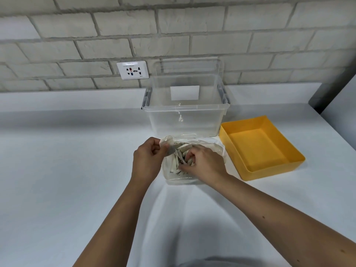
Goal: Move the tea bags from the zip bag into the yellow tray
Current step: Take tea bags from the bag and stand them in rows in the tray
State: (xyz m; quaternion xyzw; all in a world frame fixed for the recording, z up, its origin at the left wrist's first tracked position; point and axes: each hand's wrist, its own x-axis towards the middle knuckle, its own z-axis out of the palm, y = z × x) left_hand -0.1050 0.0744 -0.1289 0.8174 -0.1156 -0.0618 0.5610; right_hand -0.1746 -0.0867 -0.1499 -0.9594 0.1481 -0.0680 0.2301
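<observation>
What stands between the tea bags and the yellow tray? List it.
Nothing visible does. The right hand is inside the open zip bag, gripping tea bags; the left hand holds the bag's edge. The yellow tray lies beside the bag on the right with nothing between them. The clear box stands behind, off that path.

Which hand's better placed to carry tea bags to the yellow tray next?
Right. The right hand is inside the zip bag, fingers curled on tea bags, and nearest the yellow tray; the left hand pinches the bag's rim.

Plain indoor workroom, white worktop (57,160), painted brick wall (77,35), multi-pin wall socket (132,70)
</observation>
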